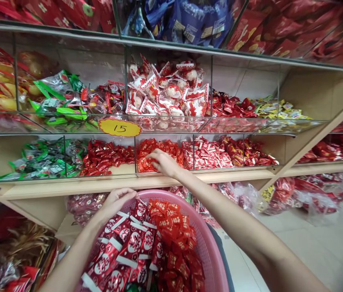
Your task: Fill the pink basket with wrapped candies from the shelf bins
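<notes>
My right hand (163, 161) reaches into a shelf compartment and lies on a heap of small red wrapped candies (151, 152), its fingers curled over them. My left hand (118, 200) holds the far rim of a pink plastic basket (209, 239), fingers bent round the edge. The basket is full of red-and-white candy packs (128, 247) on its left side and small red packets (174, 231) on its right.
Glass-fronted shelf bins hold green (42, 160), red (106, 156) and red-and-white (165, 91) sweets. A yellow tag marked 15 (119, 128) is stuck on the glass. Bagged goods lie under the shelf (281, 194). Tiled floor (326, 247) is at the right.
</notes>
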The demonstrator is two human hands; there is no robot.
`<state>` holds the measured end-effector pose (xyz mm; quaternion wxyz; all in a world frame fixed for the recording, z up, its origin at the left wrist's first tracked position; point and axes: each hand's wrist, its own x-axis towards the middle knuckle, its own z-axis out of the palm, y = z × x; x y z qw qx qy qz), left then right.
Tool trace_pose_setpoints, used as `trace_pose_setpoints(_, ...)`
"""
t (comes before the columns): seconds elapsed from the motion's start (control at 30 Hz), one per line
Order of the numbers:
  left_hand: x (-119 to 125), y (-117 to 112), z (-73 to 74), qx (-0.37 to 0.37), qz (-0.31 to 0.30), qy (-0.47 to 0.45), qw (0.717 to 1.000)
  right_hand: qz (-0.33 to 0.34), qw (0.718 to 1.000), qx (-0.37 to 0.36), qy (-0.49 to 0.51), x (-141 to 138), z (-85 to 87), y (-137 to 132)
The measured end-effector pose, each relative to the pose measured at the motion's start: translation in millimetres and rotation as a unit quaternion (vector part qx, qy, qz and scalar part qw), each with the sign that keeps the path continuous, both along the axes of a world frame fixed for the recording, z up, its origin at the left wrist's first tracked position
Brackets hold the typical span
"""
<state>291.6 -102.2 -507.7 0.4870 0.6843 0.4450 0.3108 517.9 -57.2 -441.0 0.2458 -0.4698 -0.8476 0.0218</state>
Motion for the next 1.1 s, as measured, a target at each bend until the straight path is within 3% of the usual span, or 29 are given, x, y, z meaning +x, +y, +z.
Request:
trace_pose_setpoints(0.23, 1, 0, 2.3, 0.007, 0.001, -0.002, 1.0, 0.025, 0.988, 0.034, -0.146, -13, 11.2, -2)
trace_pose_setpoints(0.67, 1, 0, 1.4, 0.012, -0.003, 0.014, 1.0, 0.039, 0.987, 0.036, -0.15, -5, 7.1, 2)
trace_pose_setpoints(0.73, 1, 0, 1.4, 0.014, -0.001, 0.013, 1.0, 0.036, 0.994, 0.026, -0.1, -3, 6.5, 2)
trace_pose_setpoints(0.83, 1, 0, 1.8, 0.015, 0.003, 0.004, 1.0, 0.019, 0.994, 0.024, 0.108, -1, 6.5, -5)
trace_pose_setpoints(0.9, 1, 0, 2.5, 0.014, 0.002, 0.002, 1.0, -0.01, 0.955, 0.001, 0.298, -2, 5.5, -19)
trace_pose_setpoints(0.97, 1, -1, 3.3, 0.014, 0.002, 0.003, 1.0, -0.034, 0.881, -0.076, 0.465, -5, 1.8, -39)
trace_pose_setpoints(1.03, 2, -1, 4.4, 0.01, 0.002, 0.003, 1.0, -0.031, 0.8, -0.197, 0.566, -11, -5.7, -62)
trace_pose_setpoints(1.1, 4, -2, 5.9, 0.001, 0.005, -0.001, 1.0, -0.016, 0.737, -0.298, 0.606, -18, -16.9, -81)
